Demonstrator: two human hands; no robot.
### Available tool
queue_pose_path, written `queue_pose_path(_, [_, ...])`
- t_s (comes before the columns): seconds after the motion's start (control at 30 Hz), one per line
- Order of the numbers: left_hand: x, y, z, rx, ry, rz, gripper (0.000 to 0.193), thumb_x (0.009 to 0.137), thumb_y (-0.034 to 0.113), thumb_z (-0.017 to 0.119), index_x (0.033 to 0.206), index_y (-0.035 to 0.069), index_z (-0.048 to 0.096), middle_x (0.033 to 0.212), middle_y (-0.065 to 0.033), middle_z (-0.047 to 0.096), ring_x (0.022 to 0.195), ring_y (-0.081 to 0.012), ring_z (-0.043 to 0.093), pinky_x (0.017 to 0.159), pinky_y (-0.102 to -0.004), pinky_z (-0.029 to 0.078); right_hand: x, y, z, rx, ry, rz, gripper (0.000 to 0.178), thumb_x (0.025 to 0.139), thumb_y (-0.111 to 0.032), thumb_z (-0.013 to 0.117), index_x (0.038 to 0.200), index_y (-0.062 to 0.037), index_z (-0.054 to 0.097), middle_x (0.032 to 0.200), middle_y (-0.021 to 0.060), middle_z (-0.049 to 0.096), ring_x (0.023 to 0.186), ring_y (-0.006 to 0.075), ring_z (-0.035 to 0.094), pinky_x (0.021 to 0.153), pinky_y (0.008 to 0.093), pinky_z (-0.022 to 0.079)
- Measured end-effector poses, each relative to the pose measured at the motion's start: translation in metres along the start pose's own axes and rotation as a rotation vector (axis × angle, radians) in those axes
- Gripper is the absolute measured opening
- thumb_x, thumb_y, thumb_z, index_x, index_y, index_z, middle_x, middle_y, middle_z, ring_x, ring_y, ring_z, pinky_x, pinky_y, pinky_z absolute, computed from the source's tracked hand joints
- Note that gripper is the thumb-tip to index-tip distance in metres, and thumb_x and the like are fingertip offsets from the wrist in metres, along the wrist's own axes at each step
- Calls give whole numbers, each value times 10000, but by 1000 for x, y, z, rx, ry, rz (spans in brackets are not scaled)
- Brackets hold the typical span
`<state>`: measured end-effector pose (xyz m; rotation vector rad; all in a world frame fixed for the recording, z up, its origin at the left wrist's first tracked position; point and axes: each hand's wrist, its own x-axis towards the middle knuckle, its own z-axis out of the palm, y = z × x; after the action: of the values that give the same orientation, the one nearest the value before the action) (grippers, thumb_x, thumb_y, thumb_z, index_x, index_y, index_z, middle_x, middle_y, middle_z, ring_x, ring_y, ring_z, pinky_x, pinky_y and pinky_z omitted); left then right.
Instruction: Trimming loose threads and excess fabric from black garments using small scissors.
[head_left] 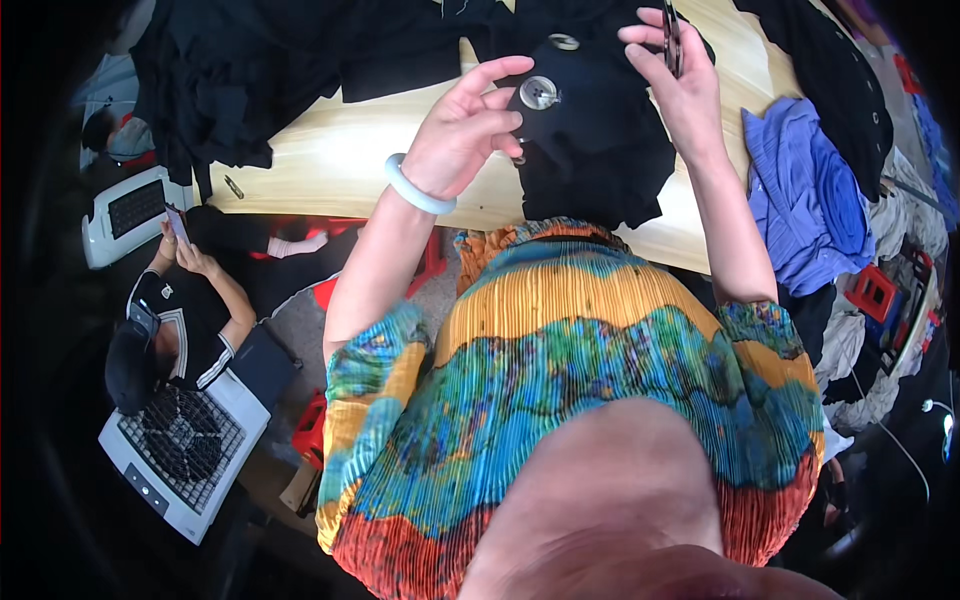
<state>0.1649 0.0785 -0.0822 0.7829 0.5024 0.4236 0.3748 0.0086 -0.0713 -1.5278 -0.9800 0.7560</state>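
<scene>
My left hand, with a pale bangle on its wrist, pinches a black garment just beside a large silver button sewn onto it. My right hand is raised over the same garment and holds a small dark tool, perhaps scissors, upright between thumb and fingers. A second silver button shows further up the cloth. The garment lies on a light wooden table and hangs over its near edge.
More black clothes are piled at the table's far left, another black garment at the right. Folded blue-violet fabric lies at the right edge. To my left a seated person holds a phone beside a white fan.
</scene>
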Motion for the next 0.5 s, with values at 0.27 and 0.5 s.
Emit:
queue_pose_path(0.27, [8,-4,15,112,36,50,403,761,-82,423,1134,62,471,1028,-50,553,789,-77,545,629,-201,497,-27,1,17,-135,-239,-127,394,715,-122,643,1071,-97,478,897,21,608,683,81,527,566,196,399])
queue_pose_path(0.5, [8,-4,20,212,97,55,341,770,-54,435,1079,61,522,955,-29,543,804,-76,525,629,-204,499,-25,-5,18,-246,-269,-18,347,726,-99,621,1043,-79,483,803,28,601,691,81,550,620,210,420])
